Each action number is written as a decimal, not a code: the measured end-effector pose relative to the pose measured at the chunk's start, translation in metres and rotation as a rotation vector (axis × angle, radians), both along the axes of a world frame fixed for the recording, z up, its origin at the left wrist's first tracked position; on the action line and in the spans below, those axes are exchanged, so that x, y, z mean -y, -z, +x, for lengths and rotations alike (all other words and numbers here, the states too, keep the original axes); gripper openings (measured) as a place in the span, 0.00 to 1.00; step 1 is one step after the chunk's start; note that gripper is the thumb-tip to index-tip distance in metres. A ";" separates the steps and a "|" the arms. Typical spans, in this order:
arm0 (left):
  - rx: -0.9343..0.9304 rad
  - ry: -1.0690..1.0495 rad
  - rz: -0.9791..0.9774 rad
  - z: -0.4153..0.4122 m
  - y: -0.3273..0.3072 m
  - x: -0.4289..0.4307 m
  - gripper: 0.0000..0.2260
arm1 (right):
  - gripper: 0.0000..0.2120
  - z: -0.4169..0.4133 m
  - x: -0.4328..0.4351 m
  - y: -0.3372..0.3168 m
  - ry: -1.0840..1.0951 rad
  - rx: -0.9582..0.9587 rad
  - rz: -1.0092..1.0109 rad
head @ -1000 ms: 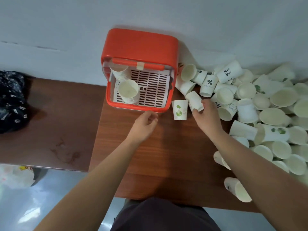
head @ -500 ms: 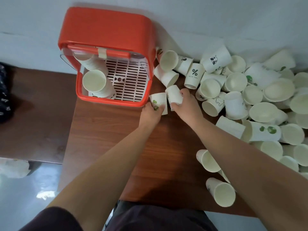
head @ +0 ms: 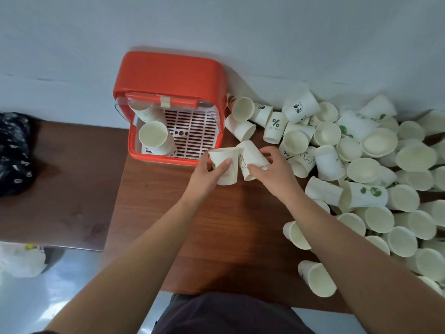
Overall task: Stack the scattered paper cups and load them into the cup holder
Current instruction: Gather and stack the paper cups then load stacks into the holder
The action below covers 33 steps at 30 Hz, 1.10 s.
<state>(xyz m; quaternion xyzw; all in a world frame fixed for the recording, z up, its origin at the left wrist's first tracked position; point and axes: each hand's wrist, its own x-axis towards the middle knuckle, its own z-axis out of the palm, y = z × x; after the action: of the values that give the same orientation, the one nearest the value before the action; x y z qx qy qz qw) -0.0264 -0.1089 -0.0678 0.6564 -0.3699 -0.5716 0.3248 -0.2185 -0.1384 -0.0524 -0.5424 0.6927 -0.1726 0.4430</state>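
While the left hand [head: 206, 173] grips an upright paper cup with a green print [head: 230, 175], thumb pressed across its near side and fingers curled round the far side, the right hand [head: 273, 171] holds a second, tilted cup with a bear drawing [head: 252, 154], its fingers [head: 265, 150] and thumb wrapped round the body. Both cups touch side by side just above the wooden tabletop [head: 216, 237], right in front of the near right corner of the orange cup holder [head: 168, 75]. That holder stands against the pale wall, open toward the person, with a white slotted grille [head: 192, 131] as its floor. On the grille's left side leans a stack of nested cups [head: 156, 138], mouth facing up, and another stack [head: 142, 112] sits behind it under the holder's top bar. To the right, a large heap of loose paper cups [head: 361, 165] covers the tabletop, lying at all angles; one upside-down cup with a "%" mark [head: 274, 126] stands near the holder. A dark patterned bundle [head: 14, 153] lies at the far left.
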 end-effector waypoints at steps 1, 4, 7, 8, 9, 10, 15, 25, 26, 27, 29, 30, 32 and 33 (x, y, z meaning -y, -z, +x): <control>-0.022 0.024 -0.018 0.011 -0.007 -0.004 0.21 | 0.26 0.005 -0.002 -0.007 0.008 0.024 -0.007; -0.045 0.059 -0.071 0.048 -0.027 -0.014 0.21 | 0.26 0.026 -0.006 -0.025 0.002 0.071 -0.024; -0.018 0.014 -0.119 0.089 -0.043 -0.022 0.26 | 0.26 0.055 -0.009 -0.038 0.015 0.142 -0.031; -0.004 -0.014 -0.134 0.103 -0.047 -0.022 0.27 | 0.27 0.066 -0.010 -0.042 0.017 0.150 -0.031; 0.000 -0.048 -0.155 0.116 -0.051 -0.023 0.26 | 0.28 0.077 -0.011 -0.045 0.020 0.156 -0.028; 0.004 -0.087 -0.179 0.130 -0.055 -0.023 0.25 | 0.30 0.086 -0.011 -0.048 0.027 0.165 -0.022; 0.025 -0.252 -0.276 0.183 -0.062 -0.009 0.26 | 0.27 0.123 -0.011 -0.059 0.026 0.154 -0.044; 0.327 0.037 -0.380 0.193 -0.041 0.032 0.31 | 0.31 0.153 -0.011 -0.058 0.163 0.176 -0.109; 0.392 0.093 -0.385 0.193 -0.035 0.035 0.31 | 0.31 0.153 -0.012 -0.058 0.176 0.172 -0.115; 0.462 0.157 -0.385 0.193 -0.028 0.038 0.32 | 0.30 0.154 -0.012 -0.057 0.181 0.161 -0.124; 0.573 0.301 -0.378 0.194 -0.013 0.045 0.34 | 0.30 0.155 -0.011 -0.058 0.179 0.138 -0.153; 0.590 0.354 -0.366 0.193 -0.008 0.047 0.34 | 0.30 0.156 -0.009 -0.059 0.173 0.128 -0.175; 0.565 0.385 -0.327 0.192 -0.004 0.051 0.36 | 0.31 0.160 -0.005 -0.062 0.147 0.105 -0.242; 0.539 0.387 -0.309 0.193 -0.003 0.052 0.37 | 0.30 0.163 -0.003 -0.064 0.129 0.091 -0.279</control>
<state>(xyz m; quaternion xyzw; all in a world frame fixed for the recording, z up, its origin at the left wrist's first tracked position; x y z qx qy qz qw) 0.1666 -0.1610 -0.0650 0.6447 -0.6415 -0.3662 0.1969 -0.0554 -0.1356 0.0117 -0.5447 0.6747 -0.3194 0.3822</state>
